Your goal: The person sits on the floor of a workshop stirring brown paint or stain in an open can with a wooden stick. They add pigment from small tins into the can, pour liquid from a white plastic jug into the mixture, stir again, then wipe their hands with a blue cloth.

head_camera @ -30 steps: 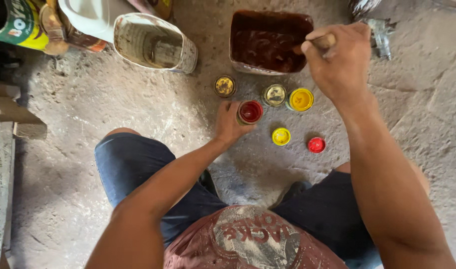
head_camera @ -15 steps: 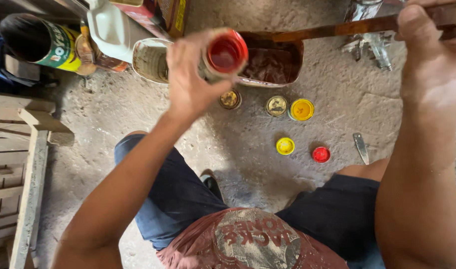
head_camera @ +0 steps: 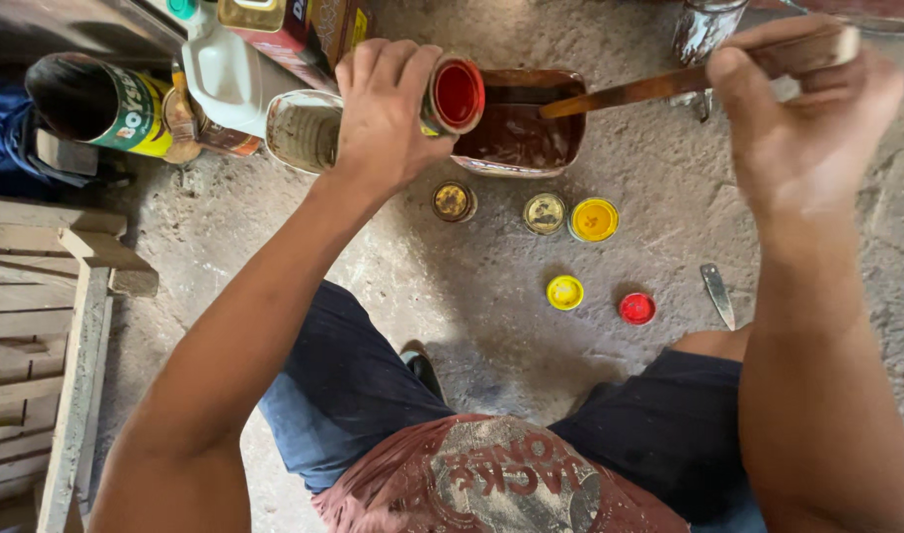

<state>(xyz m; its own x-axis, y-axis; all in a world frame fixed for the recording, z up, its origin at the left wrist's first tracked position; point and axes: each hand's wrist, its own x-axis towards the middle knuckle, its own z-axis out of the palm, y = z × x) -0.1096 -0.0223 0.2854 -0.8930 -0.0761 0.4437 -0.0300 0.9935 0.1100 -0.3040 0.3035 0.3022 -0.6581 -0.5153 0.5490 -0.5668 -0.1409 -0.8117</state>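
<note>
Now that the left hand (head_camera: 388,114) has lifted the small red paint tin (head_camera: 455,96) off the floor and tips it over the brown paint tub (head_camera: 519,123), the right hand (head_camera: 802,123) grips the stirring stick (head_camera: 659,87), so pouring looks close.

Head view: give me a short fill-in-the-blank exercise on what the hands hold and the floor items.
1. The left hand holds a small tin of ____ paint, tipped on its side.
2. The right hand holds a wooden ____, its end in the brown tray.
3. Beside the loose yellow lid lies a ____ lid.

Missing words: red; stick; red
</note>
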